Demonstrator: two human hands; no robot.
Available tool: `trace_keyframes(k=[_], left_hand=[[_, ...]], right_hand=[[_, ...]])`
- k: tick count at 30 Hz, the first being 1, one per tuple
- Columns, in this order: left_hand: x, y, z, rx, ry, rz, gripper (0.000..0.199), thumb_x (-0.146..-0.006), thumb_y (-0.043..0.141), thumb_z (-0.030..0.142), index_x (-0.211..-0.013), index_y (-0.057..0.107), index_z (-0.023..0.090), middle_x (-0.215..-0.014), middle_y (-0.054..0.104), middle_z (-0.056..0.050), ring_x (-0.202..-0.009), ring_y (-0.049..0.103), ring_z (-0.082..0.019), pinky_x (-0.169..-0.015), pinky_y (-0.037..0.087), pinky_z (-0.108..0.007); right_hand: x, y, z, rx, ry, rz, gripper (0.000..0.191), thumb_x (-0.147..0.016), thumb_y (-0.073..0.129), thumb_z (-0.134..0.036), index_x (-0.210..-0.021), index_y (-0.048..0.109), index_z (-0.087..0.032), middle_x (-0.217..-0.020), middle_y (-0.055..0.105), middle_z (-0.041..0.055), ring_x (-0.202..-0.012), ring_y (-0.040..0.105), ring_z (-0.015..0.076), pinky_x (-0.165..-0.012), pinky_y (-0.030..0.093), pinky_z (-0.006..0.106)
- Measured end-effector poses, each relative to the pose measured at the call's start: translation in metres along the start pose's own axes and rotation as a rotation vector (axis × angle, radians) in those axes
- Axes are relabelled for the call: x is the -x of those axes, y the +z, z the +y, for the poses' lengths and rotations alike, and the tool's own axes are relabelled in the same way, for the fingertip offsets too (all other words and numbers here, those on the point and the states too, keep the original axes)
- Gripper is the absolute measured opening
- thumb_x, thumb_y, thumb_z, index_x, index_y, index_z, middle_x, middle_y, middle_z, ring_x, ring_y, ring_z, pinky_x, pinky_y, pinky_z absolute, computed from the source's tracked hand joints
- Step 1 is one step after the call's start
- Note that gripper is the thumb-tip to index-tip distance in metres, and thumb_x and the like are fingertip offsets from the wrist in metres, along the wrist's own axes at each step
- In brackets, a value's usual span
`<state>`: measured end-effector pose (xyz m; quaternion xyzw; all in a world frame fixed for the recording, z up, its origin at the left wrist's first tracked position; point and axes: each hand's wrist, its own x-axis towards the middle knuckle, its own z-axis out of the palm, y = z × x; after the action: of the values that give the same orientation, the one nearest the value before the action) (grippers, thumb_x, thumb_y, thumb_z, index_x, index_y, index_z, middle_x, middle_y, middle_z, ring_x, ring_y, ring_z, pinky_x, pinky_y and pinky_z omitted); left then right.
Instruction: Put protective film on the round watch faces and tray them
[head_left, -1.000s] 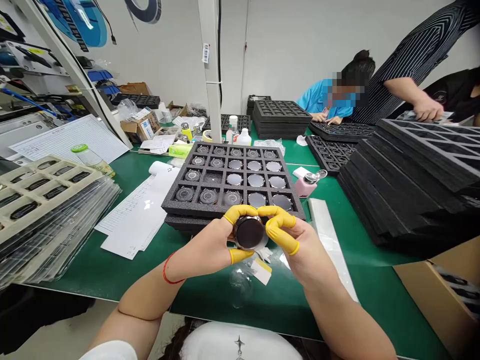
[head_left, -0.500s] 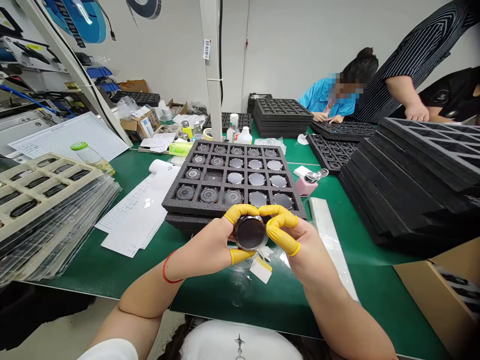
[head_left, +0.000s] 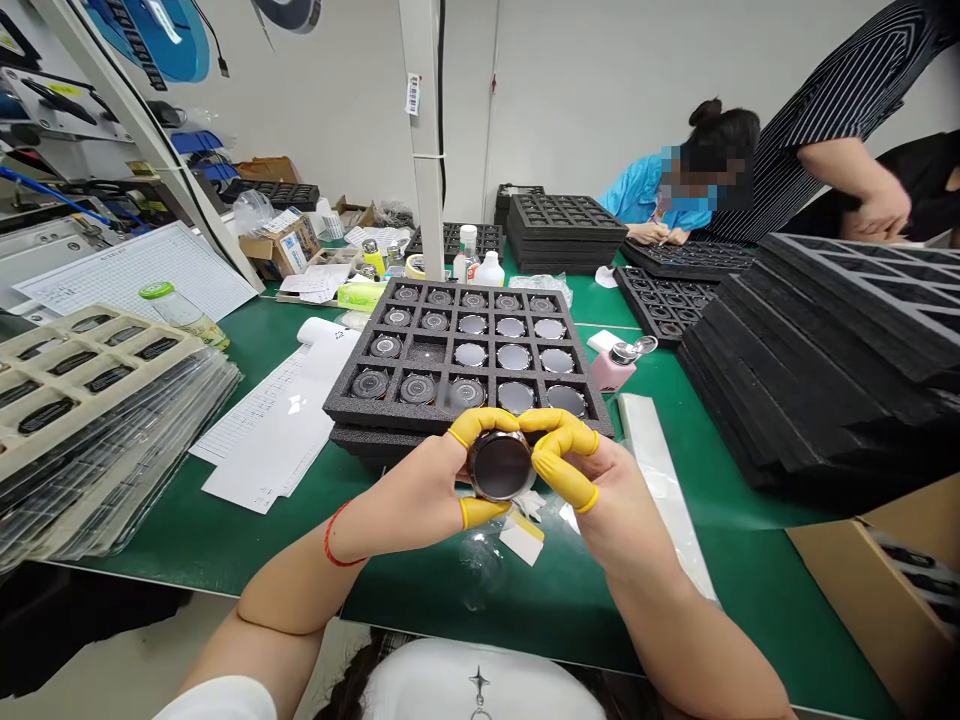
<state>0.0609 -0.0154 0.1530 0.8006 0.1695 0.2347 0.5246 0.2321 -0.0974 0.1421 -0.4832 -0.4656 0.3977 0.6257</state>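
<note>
Between my two hands is a round watch case (head_left: 502, 468), its dark glass face turned toward me. My left hand (head_left: 431, 490) grips it at the left, with a finger over the top and the thumb beneath. Yellow finger cots cover the fingertips of both hands. At the case's right edge my right hand (head_left: 592, 475) closes its thumb and fingers on it. Just beyond stands a black foam tray (head_left: 349, 400) of watch cases, some face up, others back up; one slot holds none. A white card with a yellow strip (head_left: 522, 540) lies below the case.
A pink pump bottle (head_left: 613, 370) stands right of the tray. Papers (head_left: 281, 430) and stacked plastic trays (head_left: 172, 400) lie left. Stacked black trays (head_left: 787, 400) and a cardboard box (head_left: 862, 580) are at right. Co-workers (head_left: 652, 195) work behind; a metal post (head_left: 426, 150) rises ahead.
My hands and the watch case stay almost still. At the back right, a co-worker's arm has shifted right and lifted, and the seated person's head has moved slightly.
</note>
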Motion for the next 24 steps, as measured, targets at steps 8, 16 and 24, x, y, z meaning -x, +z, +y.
trace_keyframes(k=[8, 16, 24], left_hand=[[-0.0002, -0.0003, 0.0023, -0.025, 0.005, -0.007, 0.048, -0.082, 0.069, 0.025, -0.125, 0.047, 0.026, -0.129, 0.055, -0.006, -0.098, 0.064, -0.016, -0.085, 0.053, -0.024], [0.0001, -0.0012, 0.0019, -0.034, 0.006, -0.007, 0.049, -0.082, 0.070, 0.023, -0.125, 0.046, 0.026, -0.127, 0.055, -0.004, -0.094, 0.064, -0.013, -0.082, 0.052, -0.021], [0.0012, -0.0010, 0.0022, -0.020, 0.006, -0.021, 0.049, -0.082, 0.069, 0.019, -0.124, 0.045, 0.029, -0.126, 0.055, 0.000, -0.095, 0.063, -0.010, -0.082, 0.050, -0.016]], right_hand=[[0.0004, -0.0002, 0.0020, -0.012, 0.010, 0.000, 0.021, -0.077, 0.074, -0.042, -0.075, 0.067, -0.023, -0.109, 0.066, 0.0040, -0.101, 0.062, 0.0210, -0.089, 0.053, 0.037], [-0.0002, -0.0009, 0.0013, -0.042, 0.015, -0.012, 0.015, -0.077, 0.075, -0.039, -0.078, 0.069, -0.025, -0.109, 0.065, 0.0027, -0.102, 0.061, 0.0194, -0.089, 0.052, 0.033], [0.0013, -0.0008, 0.0004, -0.074, 0.024, -0.035, 0.007, -0.079, 0.074, -0.035, -0.079, 0.071, -0.028, -0.109, 0.065, -0.0014, -0.102, 0.059, 0.0148, -0.088, 0.050, 0.025]])
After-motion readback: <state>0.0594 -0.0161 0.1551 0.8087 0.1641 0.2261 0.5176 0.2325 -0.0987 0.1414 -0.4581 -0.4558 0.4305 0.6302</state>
